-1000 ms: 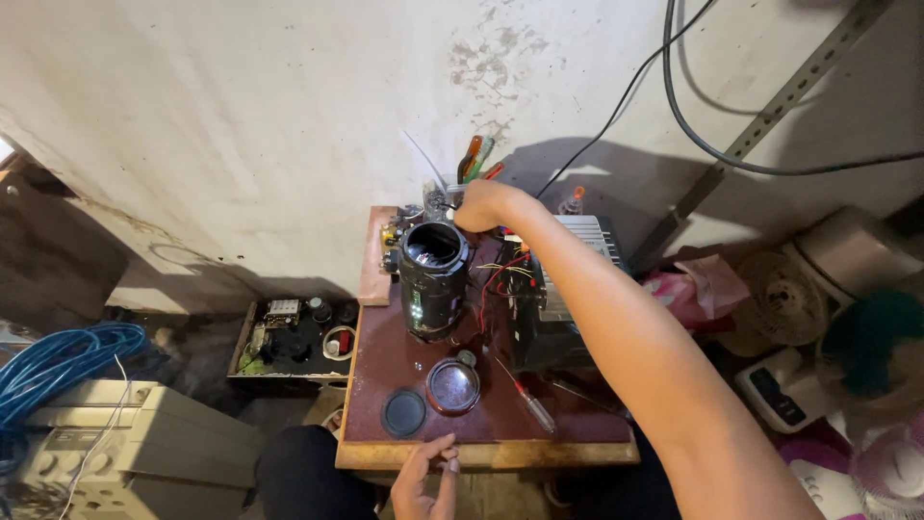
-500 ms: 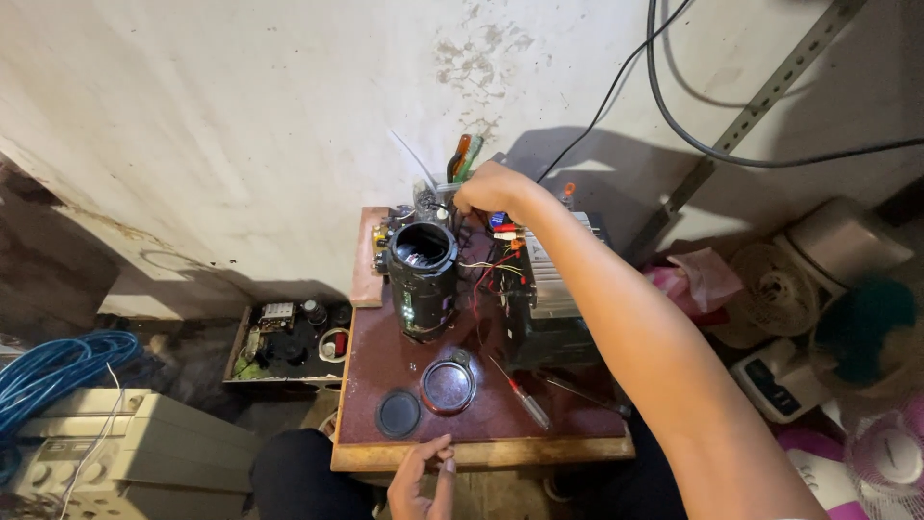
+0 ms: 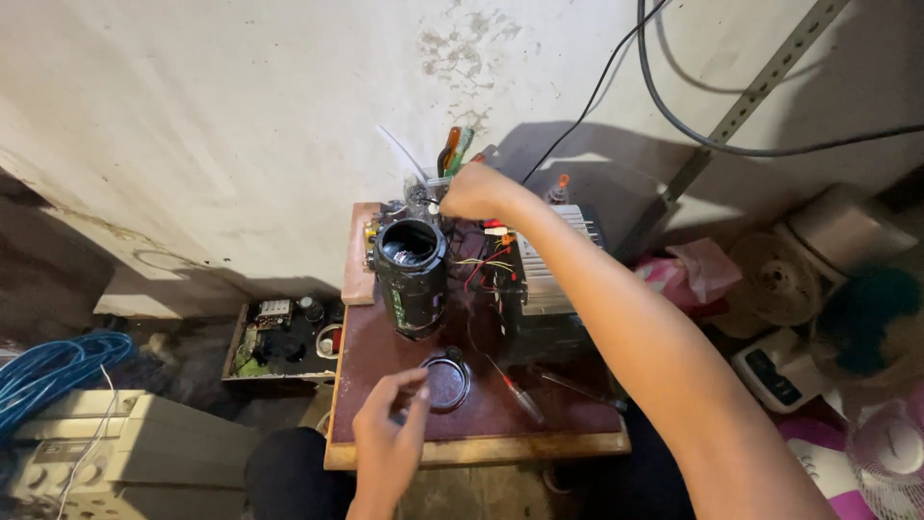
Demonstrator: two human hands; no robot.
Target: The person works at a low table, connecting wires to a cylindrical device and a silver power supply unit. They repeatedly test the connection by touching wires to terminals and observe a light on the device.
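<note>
Table (image 3: 568,435): 1, small, reddish-brown top w/ pale wood edge. Black cylinder (image 3: 411,276): 1, matte, hollow mouth up, stands at table centre-back. Round lens ring (image 3: 446,381): 1, glassy, flat, in front of cylinder. Left hand (image 3: 387,441): fingers half-curled, loose, holding nothing, just beside ring. Right hand (image 3: 478,192): at tool jar (image 3: 445,166) by wall; grip state can't tell. Ribbed metal heatsink (image 3: 547,268): 1. Red-handled screwdriver (image 3: 512,389): 1.
</note>
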